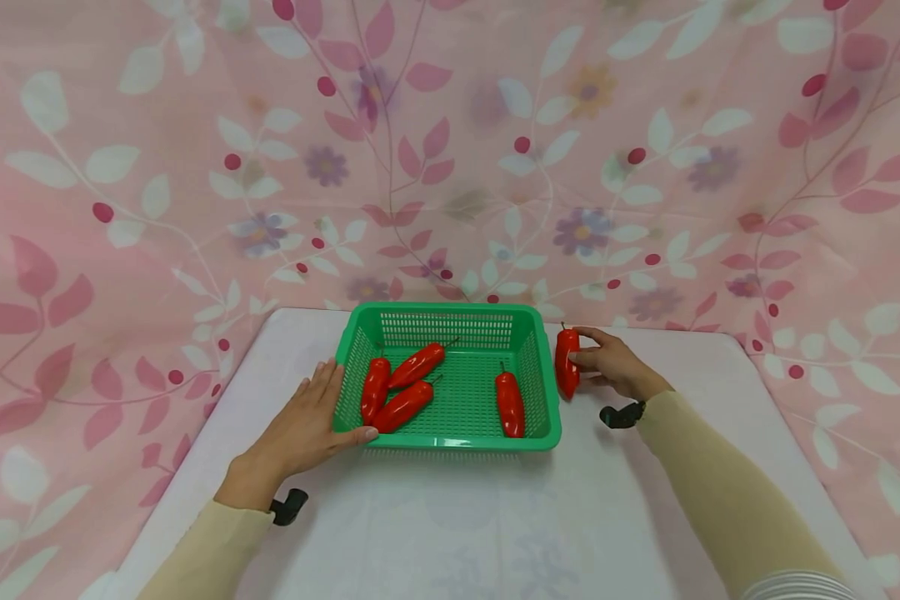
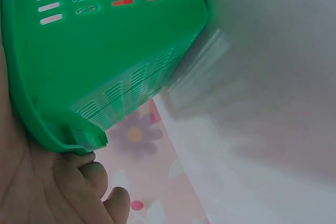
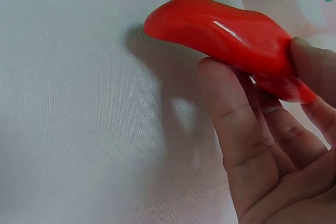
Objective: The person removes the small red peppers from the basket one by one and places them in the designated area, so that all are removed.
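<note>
First, the left hand rests, fingers extended, on the green perforated plastic basket, likely light, holding four glossy red peppers. Just right of it, the right hand pinches another elongated red pepper, probably light, firm and slippery, best held around its thick middle, not the thin stem.

No text, label, brand, number or sign is showing legibly in any of the three views
</note>
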Available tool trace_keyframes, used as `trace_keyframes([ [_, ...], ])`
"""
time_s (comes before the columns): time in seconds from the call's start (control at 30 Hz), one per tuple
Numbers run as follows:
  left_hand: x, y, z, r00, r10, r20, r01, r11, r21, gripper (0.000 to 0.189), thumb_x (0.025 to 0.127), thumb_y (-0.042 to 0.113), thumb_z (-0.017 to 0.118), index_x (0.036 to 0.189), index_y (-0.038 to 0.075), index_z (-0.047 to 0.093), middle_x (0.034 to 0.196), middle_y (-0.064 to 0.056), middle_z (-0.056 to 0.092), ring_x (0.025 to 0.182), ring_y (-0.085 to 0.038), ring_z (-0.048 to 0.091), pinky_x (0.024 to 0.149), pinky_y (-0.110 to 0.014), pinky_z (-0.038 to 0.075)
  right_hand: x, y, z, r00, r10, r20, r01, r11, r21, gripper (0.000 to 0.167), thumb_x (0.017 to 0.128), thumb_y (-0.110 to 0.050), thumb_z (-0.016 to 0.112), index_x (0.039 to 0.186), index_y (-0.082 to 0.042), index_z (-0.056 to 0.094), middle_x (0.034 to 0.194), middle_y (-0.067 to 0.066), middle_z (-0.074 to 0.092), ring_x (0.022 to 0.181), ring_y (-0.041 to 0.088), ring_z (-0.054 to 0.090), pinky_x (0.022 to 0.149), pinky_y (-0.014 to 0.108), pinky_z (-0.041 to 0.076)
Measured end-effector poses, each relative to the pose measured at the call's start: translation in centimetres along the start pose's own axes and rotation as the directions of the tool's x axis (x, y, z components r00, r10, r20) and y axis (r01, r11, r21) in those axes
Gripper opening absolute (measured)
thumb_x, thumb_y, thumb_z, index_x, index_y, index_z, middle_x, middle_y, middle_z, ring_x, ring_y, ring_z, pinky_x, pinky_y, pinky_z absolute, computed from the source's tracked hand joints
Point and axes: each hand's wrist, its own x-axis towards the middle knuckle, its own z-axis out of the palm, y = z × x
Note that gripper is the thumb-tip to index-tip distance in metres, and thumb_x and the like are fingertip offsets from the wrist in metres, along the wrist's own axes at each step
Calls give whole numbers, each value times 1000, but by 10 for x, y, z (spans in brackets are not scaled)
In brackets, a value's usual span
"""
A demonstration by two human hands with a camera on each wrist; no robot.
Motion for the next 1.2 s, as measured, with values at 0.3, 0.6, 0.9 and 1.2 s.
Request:
trace_keyframes([
  [0.3, -2, 3, -2, 1000, 0, -3, 0, 1000, -16, 128, 86, 83, 62, 166, -5, 16, 175, -24, 14, 161, -48, 14, 129, -63, 19, -4, 0, 2, 1000, 12, 7, -12, 1000, -4, 73, 109, -24, 60, 170, -19, 21, 156, 25, 45, 120, 33, 61, 107, 50, 56],
  [0.6, -1, 2, -1, 1000, -10, 8, 10, 1000, -23, 129, 85, 83, 63, 167, -4, 14, 176, -23, 13, 162, -47, 13, 129, -63, 19, -3, 4, 3, 999, 39, 4, -39, 999, 2, 73, 108, -25, 61, 169, -18, 22, 157, 26, 43, 124, 38, 60, 104, 49, 59],
  [0.9, 0, 1, 0, 1000, -12, 6, 12, 1000, -26, 129, 84, 84, 63, 167, -4, 15, 176, -22, 13, 162, -47, 13, 129, -62, 19, -2, 7, 4, 999, 33, -13, -33, 999, 11, 73, 108, -21, 60, 170, -15, 21, 160, 28, 38, 115, 35, 64, 96, 46, 63],
  [1.2, 0, 1, 1, 1000, -21, 3, 21, 999, -26, 130, 84, 85, 62, 167, -4, 15, 176, -22, 13, 162, -47, 13, 129, -62, 20, -4, 10, 1, 999, 19, -47, -18, 1000, 10, 69, 109, -18, 58, 168, -11, 23, 158, 31, 43, 119, 36, 65, 96, 45, 63],
])
